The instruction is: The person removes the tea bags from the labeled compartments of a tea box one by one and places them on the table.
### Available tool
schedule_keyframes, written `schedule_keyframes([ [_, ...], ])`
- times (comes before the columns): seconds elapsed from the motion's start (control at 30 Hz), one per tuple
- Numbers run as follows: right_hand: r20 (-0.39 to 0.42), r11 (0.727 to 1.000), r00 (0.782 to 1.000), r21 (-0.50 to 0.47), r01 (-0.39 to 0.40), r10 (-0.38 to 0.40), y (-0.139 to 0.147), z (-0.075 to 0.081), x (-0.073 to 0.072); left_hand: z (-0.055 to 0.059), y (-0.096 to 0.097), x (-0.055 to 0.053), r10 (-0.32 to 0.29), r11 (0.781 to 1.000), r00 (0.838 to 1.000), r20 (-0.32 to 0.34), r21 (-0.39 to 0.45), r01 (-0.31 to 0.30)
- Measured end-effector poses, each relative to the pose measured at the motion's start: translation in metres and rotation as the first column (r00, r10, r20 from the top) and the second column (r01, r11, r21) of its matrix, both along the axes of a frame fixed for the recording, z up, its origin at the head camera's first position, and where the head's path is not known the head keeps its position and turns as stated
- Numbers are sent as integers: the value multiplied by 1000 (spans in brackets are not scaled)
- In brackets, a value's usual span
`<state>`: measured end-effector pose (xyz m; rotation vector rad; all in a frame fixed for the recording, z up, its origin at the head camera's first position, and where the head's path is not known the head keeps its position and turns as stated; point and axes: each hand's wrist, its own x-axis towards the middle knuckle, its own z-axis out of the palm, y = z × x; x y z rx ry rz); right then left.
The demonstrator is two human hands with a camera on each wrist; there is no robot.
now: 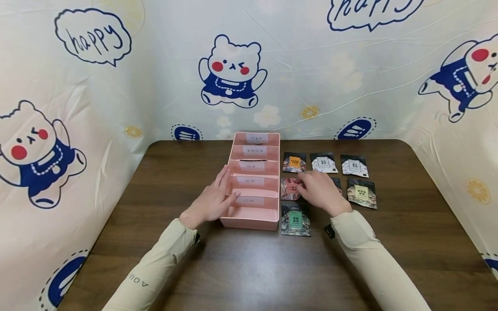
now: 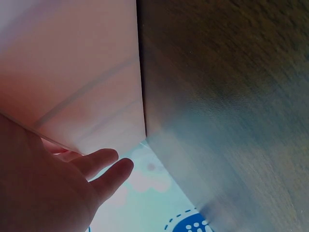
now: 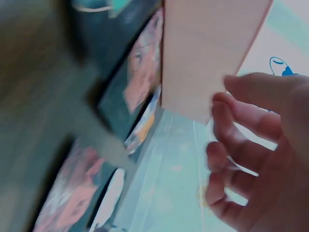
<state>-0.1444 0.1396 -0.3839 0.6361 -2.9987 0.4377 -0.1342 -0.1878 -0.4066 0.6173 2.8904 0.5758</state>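
A long pink divided box (image 1: pixel 250 223) stands on the table, with a label in each compartment. My left hand (image 1: pixel 212 196) rests at its left wall, thumb over the rim; the left wrist view shows two fairly straight fingers (image 2: pixel 112 179) beside the outer wall. To the right of the box, my right hand (image 1: pixel 322 190) hovers over the sachets with loosely bent fingers and nothing between them in the right wrist view. Nearest its fingertips lies a pink-labelled sachet (image 1: pixel 289 189), partly covered by the hand. Another sachet (image 1: pixel 339 185) is mostly hidden behind this hand.
A green-labelled sachet (image 1: pixel 295 220) lies at the front beside the box. An orange-labelled sachet (image 1: pixel 294 163) and two white-labelled ones, the middle (image 1: pixel 324 163) and the right (image 1: pixel 354 166), form the back row. A yellow-green-labelled sachet (image 1: pixel 362 193) lies at right. Behind hangs a printed curtain (image 1: pixel 163 77).
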Motion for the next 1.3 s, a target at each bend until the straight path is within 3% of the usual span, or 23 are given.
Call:
schedule_keyframes([
  [0.2, -61, 997, 998, -81, -14, 9, -26, 12, -16, 1, -1, 0, 1, 1000, 1000, 2, -2, -1],
  [0.63, 73, 992, 992, -84, -94, 100, -70, 9, -55, -2, -1, 1, 11, 1000, 1000, -5, -10, -11],
  [0.97, 126, 998, 990, 4, -62, 61, -86, 6, -69, 0, -1, 1, 14, 1000, 1000, -7, -13, -14],
  [1.3, 120, 998, 992, 56, -37, 30, -90, 1, -71, 0, 0, 1, 23, 1000, 1000, 7, -17, -23],
])
